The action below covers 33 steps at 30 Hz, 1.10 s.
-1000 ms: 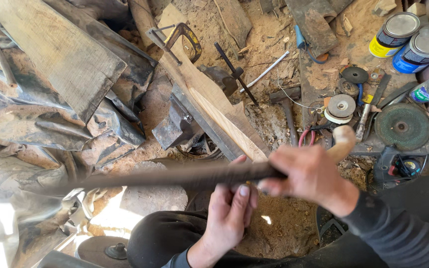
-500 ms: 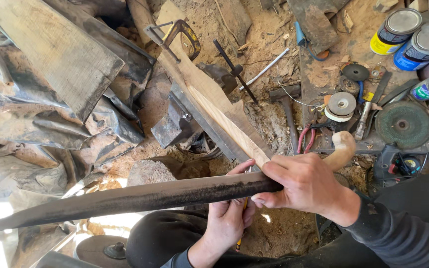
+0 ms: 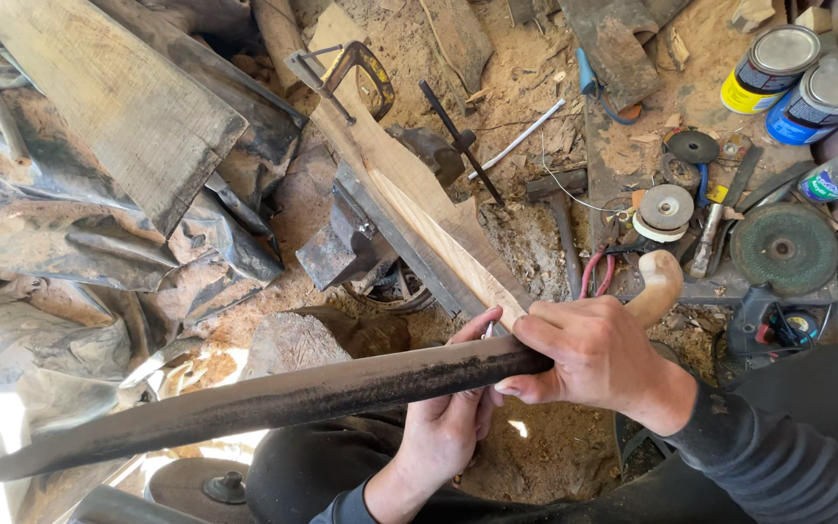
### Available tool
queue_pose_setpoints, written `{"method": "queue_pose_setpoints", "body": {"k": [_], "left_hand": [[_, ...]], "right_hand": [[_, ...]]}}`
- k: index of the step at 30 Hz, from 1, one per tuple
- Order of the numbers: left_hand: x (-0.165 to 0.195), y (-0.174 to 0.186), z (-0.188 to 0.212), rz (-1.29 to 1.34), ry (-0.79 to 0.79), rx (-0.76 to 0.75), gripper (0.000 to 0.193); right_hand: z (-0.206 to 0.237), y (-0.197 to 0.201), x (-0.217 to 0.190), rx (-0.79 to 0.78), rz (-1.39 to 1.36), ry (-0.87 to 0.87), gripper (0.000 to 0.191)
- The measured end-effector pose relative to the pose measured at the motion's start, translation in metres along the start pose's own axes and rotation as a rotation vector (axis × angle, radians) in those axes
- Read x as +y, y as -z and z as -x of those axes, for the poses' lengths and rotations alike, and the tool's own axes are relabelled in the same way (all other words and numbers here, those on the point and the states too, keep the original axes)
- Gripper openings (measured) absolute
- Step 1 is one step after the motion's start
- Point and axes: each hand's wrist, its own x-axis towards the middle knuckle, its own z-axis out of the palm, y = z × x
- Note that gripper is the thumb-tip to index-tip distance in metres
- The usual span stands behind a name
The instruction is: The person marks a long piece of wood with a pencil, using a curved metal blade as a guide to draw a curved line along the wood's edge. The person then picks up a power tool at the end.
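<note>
A long dark metal blade (image 3: 273, 403) runs from the lower left corner up to my hands, and its pale wooden handle (image 3: 658, 286) sticks out past my right hand. My right hand (image 3: 594, 354) is closed around the blade where it meets the handle. My left hand (image 3: 448, 417) comes up from under the blade, its fingers curled round it beside my right hand. The fingertips touch the near end of a light carved wooden plank (image 3: 438, 233). The blade lies across my lap, with its tip at the frame's left edge.
A yellow clamp (image 3: 356, 73) grips the plank's far end, and a dark metal block (image 3: 341, 243) sits beside it. To the right lie a hammer (image 3: 560, 209), grinding discs (image 3: 786, 247) and two paint tins (image 3: 778, 63). A grey board (image 3: 118, 107) and crumpled plastic sheet (image 3: 50, 243) fill the left.
The blade's tip has dropped toward the lower left, so the blade now slopes more. Both hands have shifted slightly lower and stay on it.
</note>
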Motion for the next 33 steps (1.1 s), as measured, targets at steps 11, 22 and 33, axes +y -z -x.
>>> {"method": "queue_pose_setpoints", "body": {"k": [11, 22, 33], "left_hand": [[-0.007, 0.002, -0.007, 0.067, 0.050, 0.004, 0.041], [-0.011, 0.007, 0.000, 0.158, 0.099, -0.008, 0.055], [0.006, 0.016, -0.002, 0.298, -0.025, 0.108, 0.055]], "right_hand": [[0.011, -0.004, 0.012, 0.019, -0.052, -0.079, 0.063], [-0.013, 0.011, -0.016, -0.023, -0.088, -0.045, 0.061], [-0.006, 0.007, -0.004, -0.039, 0.035, -0.036, 0.057]]}}
